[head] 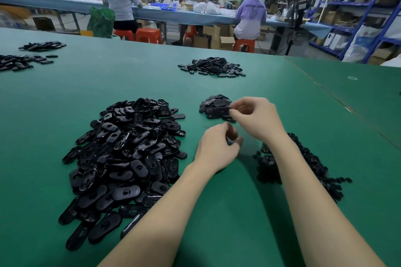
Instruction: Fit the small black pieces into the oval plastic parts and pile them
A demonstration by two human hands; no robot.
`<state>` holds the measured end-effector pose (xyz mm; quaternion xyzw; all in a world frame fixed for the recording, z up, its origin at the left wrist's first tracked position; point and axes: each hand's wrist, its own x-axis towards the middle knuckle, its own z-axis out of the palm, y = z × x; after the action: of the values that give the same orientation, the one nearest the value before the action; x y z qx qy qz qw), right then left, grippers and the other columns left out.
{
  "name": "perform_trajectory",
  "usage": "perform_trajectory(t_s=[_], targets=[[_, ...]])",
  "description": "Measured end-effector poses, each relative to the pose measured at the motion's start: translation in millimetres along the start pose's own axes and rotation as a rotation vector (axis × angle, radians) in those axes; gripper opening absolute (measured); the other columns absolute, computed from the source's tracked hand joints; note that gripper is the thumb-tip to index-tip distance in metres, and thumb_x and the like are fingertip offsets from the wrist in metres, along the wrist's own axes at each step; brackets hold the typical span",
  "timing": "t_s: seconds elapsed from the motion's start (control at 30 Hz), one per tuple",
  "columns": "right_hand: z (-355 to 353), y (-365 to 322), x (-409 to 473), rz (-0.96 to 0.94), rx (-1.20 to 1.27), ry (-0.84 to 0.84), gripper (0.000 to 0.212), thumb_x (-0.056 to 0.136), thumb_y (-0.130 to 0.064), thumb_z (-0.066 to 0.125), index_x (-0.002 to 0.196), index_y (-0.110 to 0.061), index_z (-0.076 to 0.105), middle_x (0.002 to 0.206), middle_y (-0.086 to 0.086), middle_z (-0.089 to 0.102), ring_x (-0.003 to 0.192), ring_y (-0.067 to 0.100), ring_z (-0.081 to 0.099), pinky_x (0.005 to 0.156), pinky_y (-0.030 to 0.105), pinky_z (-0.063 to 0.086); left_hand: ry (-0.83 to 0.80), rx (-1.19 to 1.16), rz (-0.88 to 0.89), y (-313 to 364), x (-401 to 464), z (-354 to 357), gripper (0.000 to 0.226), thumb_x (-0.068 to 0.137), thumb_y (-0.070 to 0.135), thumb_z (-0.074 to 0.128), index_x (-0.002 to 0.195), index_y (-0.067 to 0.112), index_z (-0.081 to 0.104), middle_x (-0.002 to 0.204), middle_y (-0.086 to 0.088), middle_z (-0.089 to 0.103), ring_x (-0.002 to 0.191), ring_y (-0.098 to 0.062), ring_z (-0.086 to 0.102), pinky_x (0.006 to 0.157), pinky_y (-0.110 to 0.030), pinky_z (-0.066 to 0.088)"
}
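A big heap of black oval plastic parts lies on the green table at my left. Small black pieces form a heap at my right, partly hidden by my right forearm. A smaller pile of ovals sits ahead of my hands. My right hand pinches an oval part at the near edge of that smaller pile. My left hand is curled below it, fingers closed around something small and dark that I cannot make out.
More piles of black ovals lie further off: one at the table's middle back, two at the far left. A seam in the green table runs diagonally on the right. People sit at a blue bench behind.
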<state>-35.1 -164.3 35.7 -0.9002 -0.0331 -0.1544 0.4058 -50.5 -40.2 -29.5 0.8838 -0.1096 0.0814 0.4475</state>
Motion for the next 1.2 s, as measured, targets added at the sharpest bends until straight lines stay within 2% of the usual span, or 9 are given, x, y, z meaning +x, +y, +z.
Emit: perform_trajectory(t_s=[0.1,0.23,0.33,0.47,0.53,0.6,0.77,1.07,1.2], targets=[[-14,11,-2,0.026,0.037,0.032,0.012,0.086,-0.02,0.072,0.083,-0.031,0.073,0.072,-0.011,0.073,0.056,-0.007,0.059,0.054,0.003,0.039,0.02,-0.048,-0.032,1,6,1,0.022,0.083,0.038,0.07,0.09,0.029,0.052,0.084,0.012,0.065,0.079,-0.016,0.063,0.078,-0.033,0.053],[-31,21,-3,0.105,0.011,-0.084,0.011,0.086,-0.022,0.072,0.083,-0.033,0.075,0.071,-0.01,0.073,0.057,0.0,0.057,0.052,0.013,0.043,-0.009,-0.259,-0.108,11,6,-8,0.039,0.082,0.033,0.075,0.111,0.037,0.049,0.094,0.012,0.069,0.075,-0.004,0.068,0.067,-0.02,0.049],[-37,23,-5,0.133,-0.029,-0.2,0.011,0.087,-0.022,0.071,0.086,-0.032,0.075,0.075,-0.006,0.075,0.06,0.007,0.06,0.054,0.018,0.044,-0.097,-0.598,-0.171,15,4,-11,0.026,0.089,0.015,0.071,0.11,0.027,0.063,0.086,0.002,0.074,0.068,-0.009,0.068,0.073,-0.026,0.056],[-48,23,-5,0.188,-0.215,-0.329,0.005,0.086,-0.031,0.07,0.087,-0.032,0.075,0.079,-0.012,0.077,0.069,0.008,0.068,0.071,0.026,0.052,-0.04,-0.755,-0.283,11,2,-15,0.015,0.092,0.005,0.067,0.103,0.014,0.07,0.078,-0.007,0.072,0.063,-0.013,0.062,0.073,-0.025,0.056],[-54,22,-4,0.222,-0.427,-0.359,0.002,0.077,-0.035,0.076,0.076,-0.036,0.077,0.083,-0.013,0.076,0.086,0.012,0.07,0.086,0.033,0.057,-0.034,-0.773,-0.299,8,2,-18,0.016,0.091,0.003,0.068,0.103,0.014,0.07,0.081,-0.01,0.072,0.063,-0.012,0.062,0.073,-0.024,0.056],[-56,20,-6,0.27,-0.534,-0.433,0.006,0.071,-0.034,0.081,0.071,-0.04,0.078,0.091,-0.011,0.076,0.094,0.016,0.07,0.091,0.036,0.058,-0.036,-0.762,-0.293,8,1,-19,0.017,0.091,0.003,0.068,0.104,0.014,0.07,0.083,-0.01,0.073,0.062,-0.009,0.063,0.07,-0.022,0.055],[-50,21,-9,0.332,-0.567,-0.508,0.022,0.065,-0.028,0.084,0.071,-0.049,0.077,0.097,-0.01,0.076,0.098,0.02,0.07,0.091,0.036,0.059,-0.039,-0.758,-0.291,9,-1,-22,0.017,0.091,0.004,0.068,0.105,0.014,0.071,0.086,-0.01,0.073,0.06,-0.007,0.063,0.069,-0.021,0.054],[-47,24,-10,0.295,-0.602,-0.45,0.01,0.067,-0.039,0.086,0.073,-0.041,0.078,0.097,-0.011,0.075,0.098,0.017,0.069,0.088,0.033,0.058,-0.017,-0.799,-0.275,5,-2,-23,0.02,0.093,-0.002,0.063,0.1,0.013,0.073,0.089,-0.012,0.072,0.068,-0.01,0.067,0.073,-0.018,0.056],[-47,21,-13,0.278,-0.601,-0.418,0.013,0.064,-0.042,0.087,0.074,-0.042,0.078,0.091,-0.015,0.075,0.092,0.011,0.069,0.076,0.025,0.053,-0.007,-0.825,-0.287,4,-2,-25,0.026,0.094,-0.008,0.058,0.103,0.012,0.073,0.098,-0.013,0.073,0.079,-0.014,0.072,0.076,-0.017,0.057]])
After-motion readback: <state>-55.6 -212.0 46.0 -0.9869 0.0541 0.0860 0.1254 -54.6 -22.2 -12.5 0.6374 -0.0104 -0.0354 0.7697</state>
